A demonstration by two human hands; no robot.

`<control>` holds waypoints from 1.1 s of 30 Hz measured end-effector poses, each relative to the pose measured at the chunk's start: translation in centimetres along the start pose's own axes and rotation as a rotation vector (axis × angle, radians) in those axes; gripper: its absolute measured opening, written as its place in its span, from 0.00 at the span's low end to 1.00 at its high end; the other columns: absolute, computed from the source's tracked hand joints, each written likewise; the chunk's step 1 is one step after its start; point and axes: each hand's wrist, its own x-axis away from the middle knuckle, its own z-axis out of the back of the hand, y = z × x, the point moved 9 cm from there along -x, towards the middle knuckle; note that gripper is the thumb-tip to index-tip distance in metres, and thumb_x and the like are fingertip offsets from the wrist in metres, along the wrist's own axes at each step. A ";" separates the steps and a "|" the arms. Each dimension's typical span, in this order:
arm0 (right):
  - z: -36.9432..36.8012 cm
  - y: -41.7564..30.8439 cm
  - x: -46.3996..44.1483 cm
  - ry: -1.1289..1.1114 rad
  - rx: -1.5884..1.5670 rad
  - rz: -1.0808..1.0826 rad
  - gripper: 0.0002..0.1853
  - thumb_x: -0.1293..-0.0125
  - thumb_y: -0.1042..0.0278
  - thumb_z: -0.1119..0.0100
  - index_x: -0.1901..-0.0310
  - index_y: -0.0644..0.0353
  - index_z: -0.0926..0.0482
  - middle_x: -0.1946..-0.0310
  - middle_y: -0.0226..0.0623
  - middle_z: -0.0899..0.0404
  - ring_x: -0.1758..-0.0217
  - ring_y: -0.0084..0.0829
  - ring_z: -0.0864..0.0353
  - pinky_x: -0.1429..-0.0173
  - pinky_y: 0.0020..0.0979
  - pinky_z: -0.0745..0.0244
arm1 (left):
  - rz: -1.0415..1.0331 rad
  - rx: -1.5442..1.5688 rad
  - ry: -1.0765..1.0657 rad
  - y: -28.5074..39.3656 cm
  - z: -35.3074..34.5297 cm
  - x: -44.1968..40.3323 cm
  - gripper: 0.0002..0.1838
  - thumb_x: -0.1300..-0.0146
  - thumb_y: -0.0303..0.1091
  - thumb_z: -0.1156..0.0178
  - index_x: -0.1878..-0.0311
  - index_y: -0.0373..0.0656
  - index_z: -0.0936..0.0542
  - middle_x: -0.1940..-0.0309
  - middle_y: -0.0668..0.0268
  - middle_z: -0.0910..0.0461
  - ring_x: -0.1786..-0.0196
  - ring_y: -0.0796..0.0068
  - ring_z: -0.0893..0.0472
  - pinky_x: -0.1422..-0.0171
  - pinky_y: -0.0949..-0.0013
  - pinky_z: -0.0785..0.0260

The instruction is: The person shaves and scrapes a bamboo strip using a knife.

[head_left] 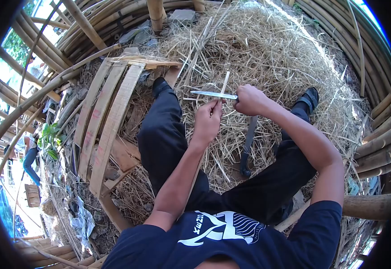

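My left hand (208, 119) is closed around a thin pale bamboo strip (226, 82), whose free end points up and away from me. My right hand (249, 100) grips the handle of a knife (213, 94). The blade points left and crosses the strip just above my left fingers. Below my right hand, a second, larger blade with a dark curved handle (245, 159) lies on the shavings between my legs. Pale shavings (249, 49) cover the ground around both hands.
A wooden slatted crate (115, 116) stands at the left. Bamboo poles (83, 24) surround the spot, with more at the right (377, 154). My legs are spread on either side of the shavings. A person (30, 157) is at the far left.
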 end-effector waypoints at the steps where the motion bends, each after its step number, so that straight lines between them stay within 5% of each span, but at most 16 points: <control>1: 0.0 0.2 0.0 0.014 -0.015 -0.009 0.13 0.52 0.67 0.47 0.77 0.72 0.22 0.74 0.58 0.21 0.68 0.52 0.18 0.57 0.44 0.21 | 0.026 0.038 -0.009 0.0 -0.1 0.0 0.11 0.26 0.33 0.53 0.53 0.38 0.24 0.83 0.79 0.40 0.86 0.91 0.45 0.84 0.80 0.55; 10: -0.1 5.0 -1.5 -0.054 0.128 -0.162 0.13 0.55 0.64 0.42 0.72 0.66 0.18 0.71 0.52 0.18 0.66 0.47 0.17 0.57 0.40 0.21 | 0.211 0.193 -0.071 -1.1 -1.3 0.7 0.12 0.26 0.33 0.55 0.52 0.35 0.25 0.82 0.78 0.39 0.87 0.92 0.45 0.86 0.82 0.55; 14: 3.0 11.9 -3.1 0.190 0.078 -0.372 0.14 0.50 0.63 0.43 0.68 0.65 0.17 0.65 0.53 0.18 0.61 0.46 0.16 0.54 0.40 0.22 | 0.180 0.138 -0.076 1.2 -0.9 0.6 0.13 0.26 0.33 0.55 0.48 0.35 0.26 0.82 0.78 0.40 0.86 0.93 0.45 0.85 0.83 0.56; 16: 6.9 21.7 -0.2 0.371 -0.130 -0.702 0.15 0.48 0.63 0.45 0.64 0.65 0.17 0.62 0.51 0.17 0.57 0.47 0.17 0.51 0.40 0.23 | 0.233 0.189 -0.084 1.6 0.6 3.1 0.13 0.26 0.33 0.53 0.47 0.35 0.26 0.82 0.79 0.40 0.86 0.93 0.45 0.84 0.83 0.56; 17: 7.4 23.2 0.9 0.414 -0.044 -0.655 0.17 0.47 0.61 0.45 0.64 0.66 0.17 0.62 0.53 0.18 0.57 0.47 0.17 0.51 0.41 0.23 | 0.203 0.142 -0.035 1.6 1.8 3.3 0.13 0.27 0.32 0.52 0.47 0.37 0.25 0.81 0.79 0.40 0.86 0.92 0.45 0.84 0.82 0.56; 22: 4.4 20.9 2.3 0.521 -0.116 -0.550 0.23 0.44 0.52 0.42 0.70 0.72 0.19 0.70 0.59 0.19 0.62 0.49 0.16 0.54 0.45 0.24 | 0.213 0.229 -0.038 2.3 0.9 1.5 0.11 0.30 0.33 0.45 0.49 0.40 0.22 0.80 0.77 0.35 0.86 0.92 0.43 0.84 0.83 0.54; 25: 3.2 17.7 -0.2 0.329 -0.437 -0.417 0.32 0.40 0.37 0.44 0.73 0.67 0.19 0.84 0.39 0.25 0.81 0.31 0.26 0.71 0.37 0.30 | 0.197 0.161 0.018 1.7 1.0 1.6 0.12 0.33 0.33 0.41 0.50 0.40 0.21 0.79 0.76 0.32 0.85 0.92 0.40 0.85 0.83 0.51; 27: 3.2 11.3 0.2 0.193 -0.691 -0.372 0.33 0.39 0.34 0.45 0.74 0.64 0.19 0.88 0.28 0.33 0.85 0.21 0.35 0.77 0.33 0.39 | 0.205 0.140 0.085 1.4 1.2 1.6 0.15 0.36 0.33 0.37 0.48 0.40 0.20 0.78 0.75 0.31 0.84 0.91 0.37 0.84 0.82 0.47; 30: 2.7 5.8 -0.1 0.123 -0.759 -0.272 0.29 0.38 0.37 0.42 0.75 0.62 0.20 0.89 0.22 0.38 0.86 0.17 0.40 0.80 0.29 0.44 | 0.179 0.126 0.017 0.9 -0.3 1.4 0.17 0.36 0.33 0.37 0.46 0.40 0.21 0.78 0.75 0.30 0.84 0.91 0.37 0.84 0.81 0.46; 33: 1.9 2.9 -1.1 0.098 -0.976 -0.126 0.17 0.35 0.54 0.38 0.75 0.57 0.27 0.90 0.15 0.47 0.90 0.12 0.49 0.84 0.21 0.56 | 0.156 0.074 0.002 0.6 -0.6 1.3 0.18 0.35 0.35 0.39 0.44 0.39 0.23 0.78 0.75 0.30 0.84 0.91 0.37 0.83 0.81 0.44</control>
